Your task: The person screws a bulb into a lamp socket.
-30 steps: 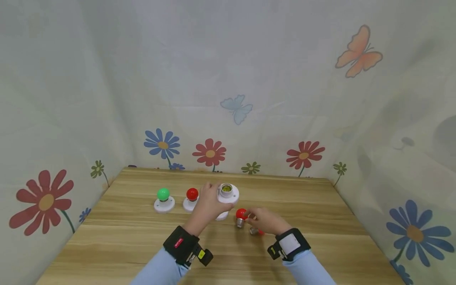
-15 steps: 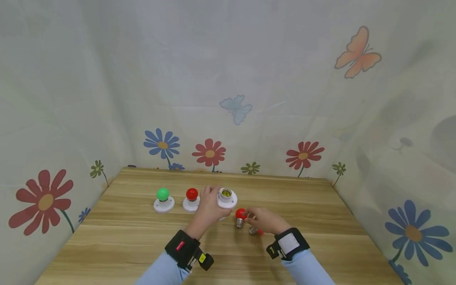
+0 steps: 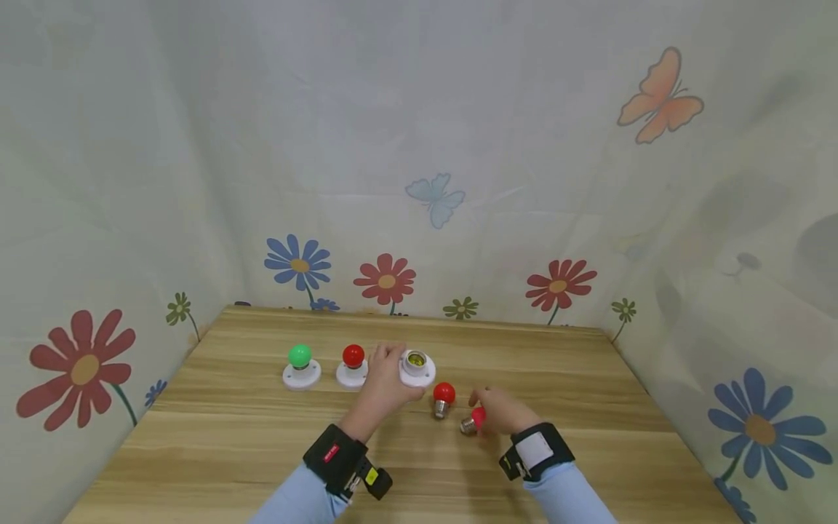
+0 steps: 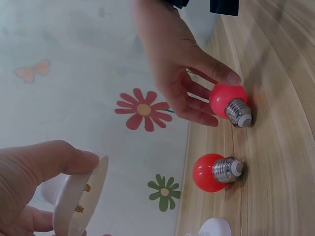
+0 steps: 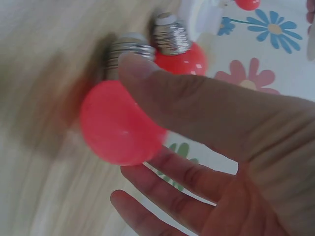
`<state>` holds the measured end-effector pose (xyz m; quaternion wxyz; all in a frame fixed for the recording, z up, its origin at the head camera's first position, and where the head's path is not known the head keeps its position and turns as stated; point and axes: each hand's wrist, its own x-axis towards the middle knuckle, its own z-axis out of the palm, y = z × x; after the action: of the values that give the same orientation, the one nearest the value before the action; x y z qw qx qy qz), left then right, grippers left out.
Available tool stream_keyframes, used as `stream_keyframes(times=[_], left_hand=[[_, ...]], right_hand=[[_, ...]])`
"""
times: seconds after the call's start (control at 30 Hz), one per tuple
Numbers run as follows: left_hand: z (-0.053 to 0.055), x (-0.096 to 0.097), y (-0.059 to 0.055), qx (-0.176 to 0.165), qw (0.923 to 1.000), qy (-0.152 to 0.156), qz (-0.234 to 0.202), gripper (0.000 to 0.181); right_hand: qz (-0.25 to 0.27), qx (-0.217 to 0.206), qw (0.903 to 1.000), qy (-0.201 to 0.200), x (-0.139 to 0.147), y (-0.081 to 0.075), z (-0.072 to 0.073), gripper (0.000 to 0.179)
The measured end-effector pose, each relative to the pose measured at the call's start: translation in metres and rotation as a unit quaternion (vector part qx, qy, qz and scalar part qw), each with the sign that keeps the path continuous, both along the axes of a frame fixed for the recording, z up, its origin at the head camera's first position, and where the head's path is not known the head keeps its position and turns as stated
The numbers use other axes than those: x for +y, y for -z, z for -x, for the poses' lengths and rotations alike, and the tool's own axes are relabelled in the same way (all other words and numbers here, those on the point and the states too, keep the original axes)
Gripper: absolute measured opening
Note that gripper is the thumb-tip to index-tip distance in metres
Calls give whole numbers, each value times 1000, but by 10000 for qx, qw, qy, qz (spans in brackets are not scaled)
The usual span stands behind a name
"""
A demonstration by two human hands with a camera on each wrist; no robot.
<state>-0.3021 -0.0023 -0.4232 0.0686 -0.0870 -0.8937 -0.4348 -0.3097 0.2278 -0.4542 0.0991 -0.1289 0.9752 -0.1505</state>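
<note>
Two brassy contacts [image 4: 79,209] show only in left-wrist view; your left hand [image 3: 382,386] grips their socket [image 3: 420,374], right hand [image 3: 504,412] straddles smooth bulb [image 5: 120,125], closure unclear.

- Right hand [image 3: 500,409]: shifted rightward, clear of the farther red bulb [image 3: 444,393], to the nearer red bulb [image 3: 479,416].
- Nearer bulb: red globe now more exposed in head view.
- Left hand [image 3: 386,382]: raised lamp holder [image 3: 424,374] slightly lower than a second ago.
</note>
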Motion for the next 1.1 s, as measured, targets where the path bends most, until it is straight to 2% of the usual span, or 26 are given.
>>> stream_keyframes(times=[0.1, 0.3, 0.43, 0.57, 0.73, 0.83, 0.93, 1.0, 1.1], left_hand=[[0, 0, 0, -21, 10000, -7, 21, 83], [-1, 1, 0, -50, 10000, -2, 8, 83], [-1, 0, 0, -76, 10000, -2, -11, 83], [-1, 0, 2, -103, 9999, -2, -8, 83], [-1, 2, 5, -198, 9998, 9, -35, 83], [-2, 3, 5, -252, 9996, 23, -84, 82], [-3, 4, 5, -280, 9995, 57, -138, 81], [-3, 4, 6, -274, 9994, 100, -175, 81], [-3, 3, 7, -249, 9994, 139, -191, 81]], right_hand=[[-23, 27, 10000, -27, 4, 7, 0, 51], [-85, 454, 9986, -268, 9, 17, -1, 46], [79, 361, 9992, -163, 9, 14, 1, 42], [372, 333, 9988, -4, 2, -4, -1, 43], [658, 916, 9934, 225, -15, -42, -12, 52], [833, 1570, 9832, 426, -27, -65, -20, 58], [1015, 2424, 9638, 445, -39, -81, -28, 61], [1264, 2892, 9484, 311, -47, -87, -32, 61], [1764, 3341, 9256, -227, -58, -88, -32, 60]])
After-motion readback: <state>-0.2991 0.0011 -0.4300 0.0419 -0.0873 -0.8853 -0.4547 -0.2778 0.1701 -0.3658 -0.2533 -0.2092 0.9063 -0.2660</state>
